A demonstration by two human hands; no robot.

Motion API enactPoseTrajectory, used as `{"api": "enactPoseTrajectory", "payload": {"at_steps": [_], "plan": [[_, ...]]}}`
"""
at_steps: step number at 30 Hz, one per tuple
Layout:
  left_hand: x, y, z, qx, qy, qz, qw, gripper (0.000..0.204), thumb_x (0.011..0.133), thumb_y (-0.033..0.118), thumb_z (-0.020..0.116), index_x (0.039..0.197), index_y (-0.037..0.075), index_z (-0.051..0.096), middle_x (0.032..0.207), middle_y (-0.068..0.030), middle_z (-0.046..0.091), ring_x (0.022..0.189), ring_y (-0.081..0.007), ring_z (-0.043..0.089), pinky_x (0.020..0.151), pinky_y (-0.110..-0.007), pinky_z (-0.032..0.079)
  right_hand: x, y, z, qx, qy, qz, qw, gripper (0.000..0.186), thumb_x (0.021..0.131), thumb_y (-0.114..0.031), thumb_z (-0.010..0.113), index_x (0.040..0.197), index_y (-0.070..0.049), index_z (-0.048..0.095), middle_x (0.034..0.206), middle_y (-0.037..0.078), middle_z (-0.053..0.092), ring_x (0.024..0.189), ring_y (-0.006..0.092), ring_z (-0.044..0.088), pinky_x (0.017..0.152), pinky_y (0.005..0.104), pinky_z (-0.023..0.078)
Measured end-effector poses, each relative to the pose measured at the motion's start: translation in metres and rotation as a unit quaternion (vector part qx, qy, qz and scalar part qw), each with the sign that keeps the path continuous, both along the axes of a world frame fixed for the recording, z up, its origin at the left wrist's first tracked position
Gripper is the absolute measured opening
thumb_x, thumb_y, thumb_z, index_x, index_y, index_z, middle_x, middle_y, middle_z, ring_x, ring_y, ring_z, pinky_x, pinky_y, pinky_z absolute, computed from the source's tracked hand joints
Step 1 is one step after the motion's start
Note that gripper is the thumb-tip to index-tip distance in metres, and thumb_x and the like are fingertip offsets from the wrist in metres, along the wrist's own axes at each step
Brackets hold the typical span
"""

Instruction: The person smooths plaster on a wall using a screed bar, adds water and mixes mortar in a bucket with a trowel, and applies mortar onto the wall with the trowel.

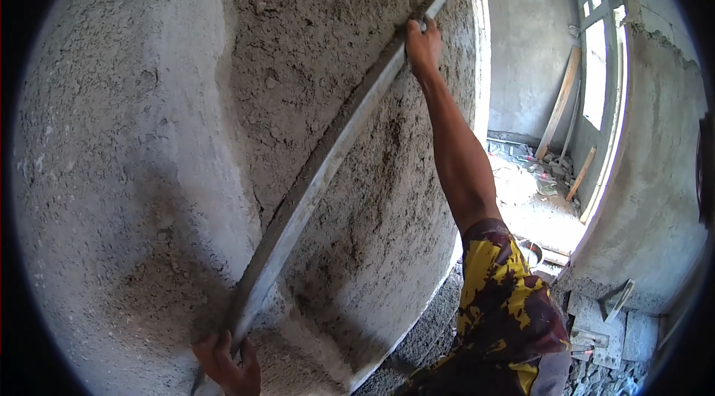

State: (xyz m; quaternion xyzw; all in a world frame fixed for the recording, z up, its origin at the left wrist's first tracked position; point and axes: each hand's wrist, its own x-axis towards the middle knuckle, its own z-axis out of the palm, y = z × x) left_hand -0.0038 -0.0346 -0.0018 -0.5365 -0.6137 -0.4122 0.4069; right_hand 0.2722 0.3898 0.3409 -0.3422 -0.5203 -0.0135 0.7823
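A long grey straightedge [322, 165], a plasterer's screed bar crusted with mortar, lies slantwise against the wall [298, 39], from lower left to upper right. My right hand [423, 45] is closed round it near its upper end, with that arm stretched far out. Lower down, my left hand [228, 366] grips the bar near its bottom end, its fingers curled over the edge. Coarse, wet-looking mortar covers the wall on both sides of the bar. A smoother pale band [192, 98] runs down the wall to the left.
Right of the wall's edge, a doorway opens to a bright room with a leaning plank [560, 102] and rubble. A bucket [531, 253] stands near the opening. Plastering floats [590, 338] lie on grey blocks [639, 338] at the lower right, beside loose stones.
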Motion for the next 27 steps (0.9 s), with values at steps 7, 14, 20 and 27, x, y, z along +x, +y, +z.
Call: {"api": "enactPoseTrajectory", "payload": {"at_steps": [7,14,20,27], "plan": [[0.014,0.028,0.002,0.058,-0.043,-0.031,0.997,0.035,0.074,0.013,0.068,0.100,-0.003,0.051,0.099,-0.0186,0.046,0.090,-0.0341,0.048,0.077,-0.043,0.040,-0.009,-0.019,0.077,0.099,-0.022,0.058,0.993,0.057,0.076,-0.035,0.055,0.121,0.001,0.049,0.098,0.026,0.061,0.094,0.0397,0.059,0.086,0.0428,0.045],[0.019,0.018,-0.020,0.004,-0.058,-0.035,0.998,0.037,0.073,0.015,0.069,0.100,-0.003,0.051,0.098,-0.0193,0.047,0.091,-0.0351,0.049,0.078,-0.043,0.040,-0.001,-0.017,0.033,0.056,-0.042,0.044,0.997,0.054,0.077,-0.031,0.055,0.118,0.005,0.049,0.097,0.027,0.061,0.092,0.0401,0.059,0.085,0.0434,0.045],[0.018,0.041,0.000,0.066,-0.030,0.005,0.997,0.036,0.072,0.015,0.069,0.098,-0.003,0.052,0.099,-0.0195,0.048,0.093,-0.0359,0.049,0.080,-0.045,0.040,-0.007,-0.013,0.079,0.078,-0.037,0.002,0.996,0.058,0.077,-0.035,0.053,0.120,0.004,0.048,0.098,0.026,0.061,0.093,0.0392,0.059,0.085,0.0435,0.045],[0.011,0.023,-0.003,0.036,-0.058,0.040,0.997,0.037,0.071,0.013,0.070,0.100,-0.002,0.053,0.099,-0.0182,0.048,0.093,-0.0343,0.049,0.079,-0.045,0.040,0.015,0.012,0.014,0.006,-0.020,0.041,0.999,0.062,0.077,-0.036,0.053,0.123,0.005,0.045,0.104,0.027,0.059,0.099,0.0385,0.057,0.089,0.0422,0.042]]}}
